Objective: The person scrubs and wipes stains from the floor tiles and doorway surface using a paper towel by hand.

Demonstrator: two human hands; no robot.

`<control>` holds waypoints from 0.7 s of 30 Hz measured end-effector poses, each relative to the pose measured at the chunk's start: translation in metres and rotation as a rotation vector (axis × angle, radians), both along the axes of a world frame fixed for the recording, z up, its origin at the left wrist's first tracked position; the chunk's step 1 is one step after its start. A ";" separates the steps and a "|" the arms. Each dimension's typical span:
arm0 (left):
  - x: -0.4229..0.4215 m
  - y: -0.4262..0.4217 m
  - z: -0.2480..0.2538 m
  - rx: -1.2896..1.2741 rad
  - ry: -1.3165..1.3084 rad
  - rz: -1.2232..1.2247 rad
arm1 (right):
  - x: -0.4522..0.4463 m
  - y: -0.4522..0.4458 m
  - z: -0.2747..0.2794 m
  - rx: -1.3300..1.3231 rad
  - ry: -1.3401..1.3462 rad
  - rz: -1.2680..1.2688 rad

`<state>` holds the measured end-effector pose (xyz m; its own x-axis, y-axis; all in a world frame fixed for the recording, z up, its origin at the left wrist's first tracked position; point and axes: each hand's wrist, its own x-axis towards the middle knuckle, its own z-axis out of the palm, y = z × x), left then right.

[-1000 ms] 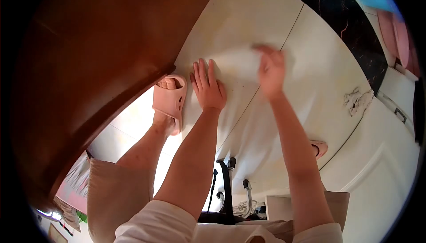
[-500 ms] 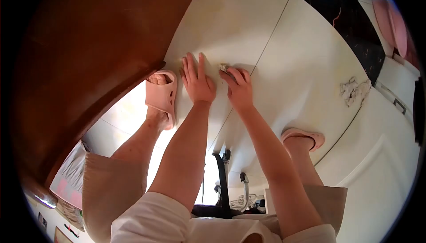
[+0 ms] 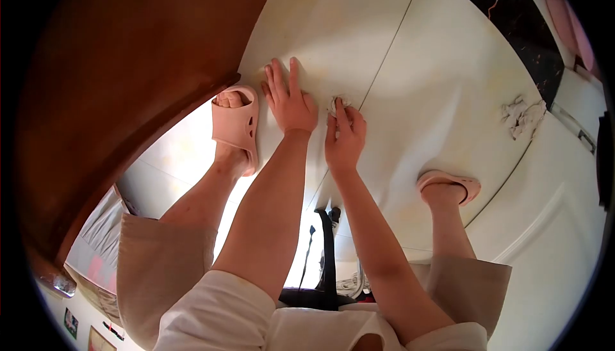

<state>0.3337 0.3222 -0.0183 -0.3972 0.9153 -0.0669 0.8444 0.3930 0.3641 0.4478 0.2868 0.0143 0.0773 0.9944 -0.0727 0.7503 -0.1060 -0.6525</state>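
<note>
My left hand lies flat on the pale floor tiles with its fingers spread and holds nothing. Just right of it, my right hand presses a crumpled whitish wipe against the tile near a joint line. The fingers of this hand close over the wipe and hide part of it. Faint yellowish marks show on the tiles beyond both hands. A second crumpled wipe lies on the floor at the far right, apart from my hands.
A brown wooden panel rises at the left. My feet in pink slippers stand on either side. A dark marbled strip and a white door-like panel border the right. A black strap hangs beneath me.
My right hand has moved slightly toward me with the wipe, its fingers now pointing more straight ahead. My left hand stays flat on the floor. The view has shifted a little.
</note>
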 end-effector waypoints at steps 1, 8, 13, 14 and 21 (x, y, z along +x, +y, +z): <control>0.000 0.001 0.000 -0.004 0.002 -0.003 | -0.006 0.000 -0.001 0.012 0.007 0.036; 0.004 0.001 0.005 0.024 0.007 -0.013 | 0.017 0.016 -0.011 0.099 -0.086 0.426; 0.005 -0.001 0.002 0.041 0.026 -0.017 | 0.033 0.012 -0.013 0.192 -0.156 0.525; 0.005 0.000 0.001 0.063 0.020 -0.017 | 0.039 0.007 -0.010 0.189 -0.157 0.522; 0.004 -0.002 0.001 0.114 0.048 -0.034 | 0.085 -0.032 0.021 -0.193 0.372 -0.419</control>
<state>0.3374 0.3205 -0.0170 -0.3659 0.9289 0.0567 0.8739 0.3221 0.3640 0.5327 0.2543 0.0349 0.3951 0.8508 -0.3466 0.3435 -0.4867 -0.8032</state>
